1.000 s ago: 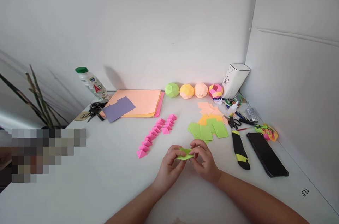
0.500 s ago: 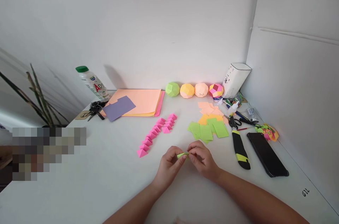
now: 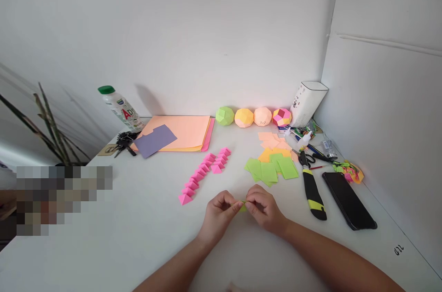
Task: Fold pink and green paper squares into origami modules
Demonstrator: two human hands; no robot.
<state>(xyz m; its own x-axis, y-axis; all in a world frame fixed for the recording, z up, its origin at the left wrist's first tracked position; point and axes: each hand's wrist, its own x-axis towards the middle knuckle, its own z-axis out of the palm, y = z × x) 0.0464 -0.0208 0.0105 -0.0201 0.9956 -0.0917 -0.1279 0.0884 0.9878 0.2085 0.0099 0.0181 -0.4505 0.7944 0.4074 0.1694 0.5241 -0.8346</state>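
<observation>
My left hand and my right hand pinch a small green paper piece between thumbs and fingers, above the near middle of the table. Most of the piece is hidden by the fingertips; a strip shows between them. Beyond the hands, to the right, lie loose green paper pieces overlapping orange paper pieces and peach paper pieces. Beyond and left of my left hand, folded pink paper pieces stand in two slanted rows.
A utility knife, scissors and a black phone lie to the right. Several faceted paper balls line the back wall beside a white container. Coloured sheets, a purple card and a bottle are at back left.
The green paper has turned between my fingers; it now shows just below the fingertips instead of sticking out over my left thumb. Both hands stay in nearly the same spot.
</observation>
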